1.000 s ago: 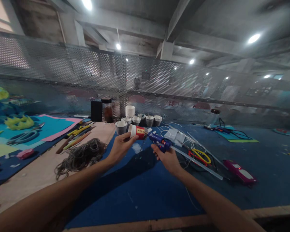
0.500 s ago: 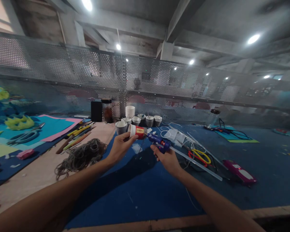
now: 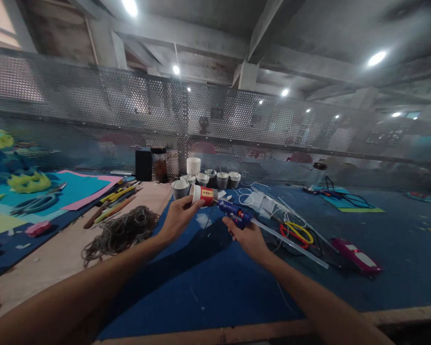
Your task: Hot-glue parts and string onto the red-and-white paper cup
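head view | left hand (image 3: 177, 219) pinching red-and-white paper cup (image 3: 204, 195), tipped sideways at 12 o'clock | right hand (image 3: 249, 237) wrapped round blue hot-glue gun (image 3: 233, 210), cup's 4 o'clock | tbh a loose left pinch could let the cup roll

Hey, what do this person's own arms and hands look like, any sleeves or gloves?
The left forearm and right forearm are bare, no sleeves showing. The left hand and right hand wear no gloves, and no watch or bracelet shows.

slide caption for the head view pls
Left hand holds a red-and-white cup sideways; right hand grips a blue glue gun pointed toward the cup.
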The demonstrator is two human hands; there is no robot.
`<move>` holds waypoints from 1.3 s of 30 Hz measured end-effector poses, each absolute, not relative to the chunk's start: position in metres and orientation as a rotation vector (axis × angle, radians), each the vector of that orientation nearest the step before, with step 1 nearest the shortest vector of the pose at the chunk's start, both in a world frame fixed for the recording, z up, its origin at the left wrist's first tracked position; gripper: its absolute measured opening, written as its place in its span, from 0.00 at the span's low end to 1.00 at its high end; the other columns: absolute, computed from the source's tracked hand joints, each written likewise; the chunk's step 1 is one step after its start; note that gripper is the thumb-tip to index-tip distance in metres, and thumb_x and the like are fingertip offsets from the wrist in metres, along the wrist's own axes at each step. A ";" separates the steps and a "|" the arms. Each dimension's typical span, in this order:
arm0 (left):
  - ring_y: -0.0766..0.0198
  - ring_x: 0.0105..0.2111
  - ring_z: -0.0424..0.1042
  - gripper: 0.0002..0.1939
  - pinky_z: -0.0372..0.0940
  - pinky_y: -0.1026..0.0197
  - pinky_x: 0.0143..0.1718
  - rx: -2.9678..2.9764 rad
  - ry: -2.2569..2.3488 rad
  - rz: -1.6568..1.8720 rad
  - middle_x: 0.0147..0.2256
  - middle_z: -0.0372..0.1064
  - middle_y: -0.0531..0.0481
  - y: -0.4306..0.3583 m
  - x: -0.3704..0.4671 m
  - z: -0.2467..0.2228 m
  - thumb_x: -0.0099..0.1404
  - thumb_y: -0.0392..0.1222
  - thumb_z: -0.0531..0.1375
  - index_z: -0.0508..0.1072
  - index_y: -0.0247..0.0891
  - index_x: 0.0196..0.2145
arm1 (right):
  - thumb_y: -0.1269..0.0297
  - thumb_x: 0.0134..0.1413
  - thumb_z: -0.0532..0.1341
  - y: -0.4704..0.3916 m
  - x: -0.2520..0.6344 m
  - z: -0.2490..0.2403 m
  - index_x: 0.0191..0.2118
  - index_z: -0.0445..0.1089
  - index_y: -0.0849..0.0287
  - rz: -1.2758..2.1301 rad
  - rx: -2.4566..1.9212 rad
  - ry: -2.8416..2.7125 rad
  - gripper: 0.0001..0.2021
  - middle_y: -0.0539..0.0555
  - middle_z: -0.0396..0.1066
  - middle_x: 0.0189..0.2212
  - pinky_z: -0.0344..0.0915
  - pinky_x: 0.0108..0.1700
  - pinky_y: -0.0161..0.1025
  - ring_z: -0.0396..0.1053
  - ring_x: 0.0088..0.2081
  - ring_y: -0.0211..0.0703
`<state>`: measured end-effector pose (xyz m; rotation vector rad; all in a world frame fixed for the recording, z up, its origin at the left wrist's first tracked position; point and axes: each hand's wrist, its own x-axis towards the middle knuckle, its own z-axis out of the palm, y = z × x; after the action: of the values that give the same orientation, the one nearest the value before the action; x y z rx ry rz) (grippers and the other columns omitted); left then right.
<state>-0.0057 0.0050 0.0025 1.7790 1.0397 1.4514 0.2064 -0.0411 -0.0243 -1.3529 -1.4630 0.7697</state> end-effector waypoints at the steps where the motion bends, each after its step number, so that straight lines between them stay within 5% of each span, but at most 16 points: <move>1: 0.57 0.32 0.73 0.17 0.64 0.62 0.29 1.767 1.047 1.454 0.30 0.78 0.46 0.005 -0.006 0.003 0.64 0.50 0.61 0.82 0.34 0.38 | 0.44 0.52 0.66 -0.041 0.207 -0.024 0.27 0.73 0.58 0.769 -1.351 -1.469 0.20 0.52 0.73 0.22 0.65 0.28 0.39 0.69 0.23 0.42; 10: 0.55 0.35 0.76 0.17 0.68 0.60 0.34 1.702 1.056 1.430 0.36 0.80 0.45 0.003 -0.006 0.006 0.64 0.50 0.62 0.81 0.33 0.42 | 0.44 0.52 0.66 -0.039 0.208 -0.028 0.28 0.75 0.58 0.819 -1.274 -1.463 0.20 0.51 0.73 0.22 0.64 0.28 0.38 0.68 0.23 0.41; 16: 0.54 0.40 0.77 0.18 0.70 0.57 0.41 1.676 1.010 1.374 0.40 0.81 0.43 0.000 -0.003 0.006 0.64 0.50 0.63 0.81 0.33 0.43 | 0.44 0.59 0.62 -0.042 0.211 -0.009 0.37 0.78 0.57 0.785 -1.077 -1.357 0.20 0.51 0.74 0.24 0.66 0.40 0.38 0.72 0.29 0.42; 23: 0.55 0.40 0.78 0.16 0.70 0.59 0.41 1.677 0.950 1.331 0.39 0.81 0.45 -0.002 0.000 0.001 0.64 0.50 0.64 0.82 0.35 0.41 | 0.46 0.57 0.65 -0.030 0.212 -0.013 0.50 0.75 0.56 0.958 -0.903 -1.167 0.22 0.57 0.75 0.51 0.69 0.37 0.41 0.74 0.28 0.40; 31: 0.55 0.38 0.77 0.16 0.69 0.59 0.39 1.738 0.950 1.289 0.38 0.81 0.44 -0.002 0.000 -0.001 0.65 0.50 0.63 0.82 0.34 0.40 | 0.54 0.47 0.72 -0.025 0.211 -0.016 0.45 0.77 0.59 1.095 -0.849 -1.109 0.21 0.53 0.78 0.35 0.64 0.32 0.36 0.66 0.24 0.34; 39: 0.58 0.31 0.73 0.16 0.64 0.62 0.31 1.858 1.037 1.248 0.31 0.78 0.47 -0.001 0.000 -0.010 0.64 0.49 0.62 0.81 0.33 0.37 | 0.57 0.44 0.74 -0.028 0.213 -0.009 0.41 0.77 0.59 1.235 -0.805 -1.043 0.17 0.52 0.77 0.35 0.61 0.29 0.33 0.63 0.24 0.32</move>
<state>-0.0004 -0.0013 -0.0103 1.8581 1.0366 1.2478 0.2128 -0.0285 -0.0086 -0.8048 -1.0434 1.2353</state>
